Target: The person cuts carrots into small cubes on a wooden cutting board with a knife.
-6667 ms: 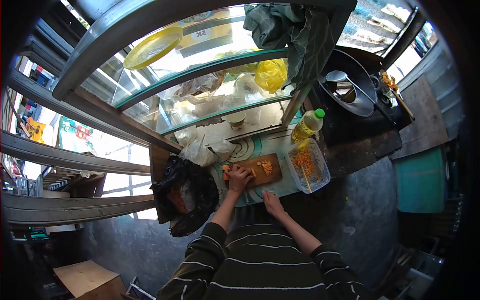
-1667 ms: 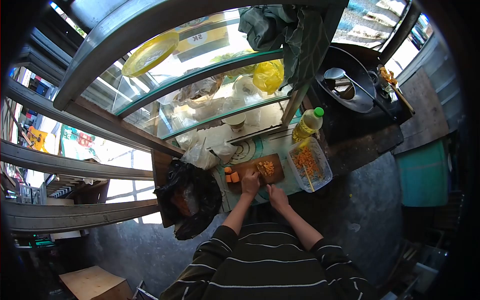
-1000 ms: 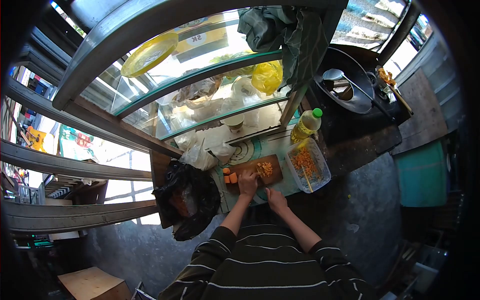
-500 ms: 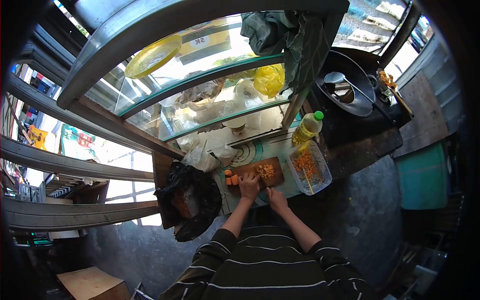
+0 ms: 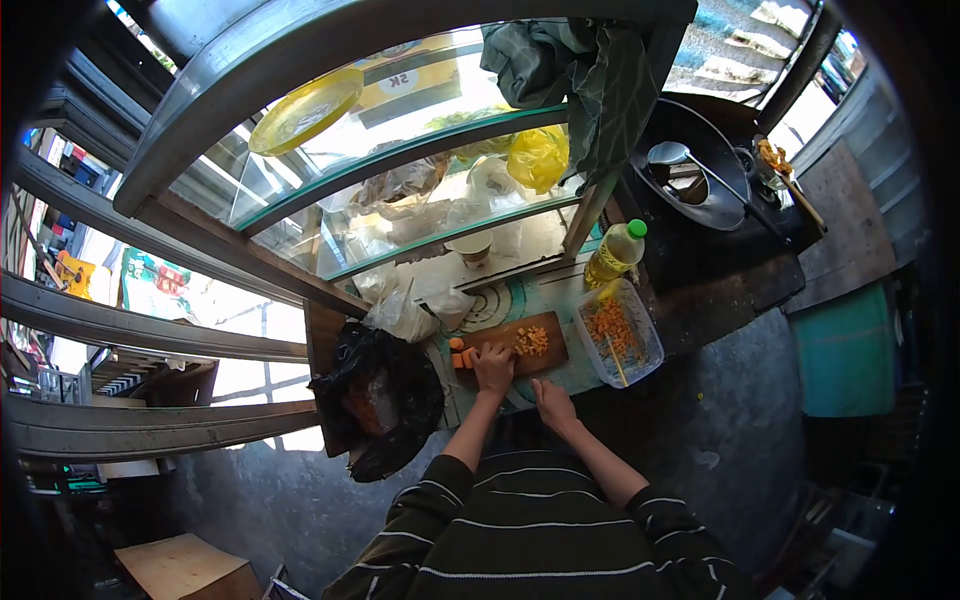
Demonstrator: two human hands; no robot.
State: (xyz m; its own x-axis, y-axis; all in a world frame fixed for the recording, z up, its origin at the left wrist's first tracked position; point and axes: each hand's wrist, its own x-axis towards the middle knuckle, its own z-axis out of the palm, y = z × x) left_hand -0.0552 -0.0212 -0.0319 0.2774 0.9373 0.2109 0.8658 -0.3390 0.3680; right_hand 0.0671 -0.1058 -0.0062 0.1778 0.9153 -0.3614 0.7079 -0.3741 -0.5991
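Note:
A brown cutting board (image 5: 553, 362) lies on the counter, with chunks of carrot (image 5: 461, 353) at its left and a pile of diced carrot (image 5: 531, 341) towards its right. On the board between them, my left hand (image 5: 494, 368) is closed, its bent fingertips pressed down against a carrot piece that is mostly covered. My right hand (image 5: 555, 404) is closed at the board's front edge, just right of the left hand; whatever it grips is hidden. To the right, a clear plastic container (image 5: 648, 352) holds chopped orange bits and a yellow-handled utensil (image 5: 616, 362).
Behind the container stands an oil bottle (image 5: 613, 256) with a green cap. A black plastic bag (image 5: 410, 400) sits left of the board, beside white plastic bags (image 5: 405, 318). A glass display case (image 5: 400, 245) rises behind. At the right, a wok (image 5: 716, 200) holds a ladle (image 5: 672, 155).
My left hand has shifted slightly left and up on the board. My right hand has barely moved, staying closed by the front edge.

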